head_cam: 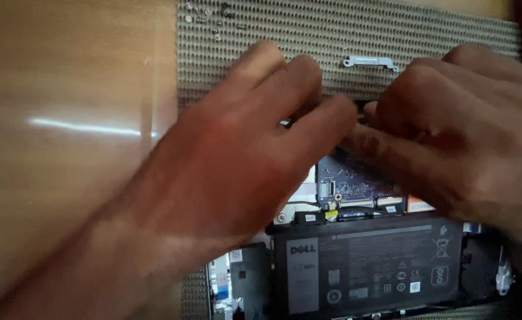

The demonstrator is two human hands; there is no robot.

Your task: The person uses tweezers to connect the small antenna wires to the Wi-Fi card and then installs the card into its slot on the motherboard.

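An opened laptop lies on a woven mat, its black battery and a dark blue circuit board exposed. My left hand reaches over the upper part of the laptop's inside, fingers bent down onto something at its top edge. Coming in from the right, my right hand points its fingertips at the same spot, meeting the left fingers. Whatever lies under the fingertips is hidden, so I cannot tell if either hand grips anything.
The woven mat lies on a glossy wooden table. Several small screws sit at the mat's far left corner. A small silver metal bracket rests on the mat just beyond my fingers.
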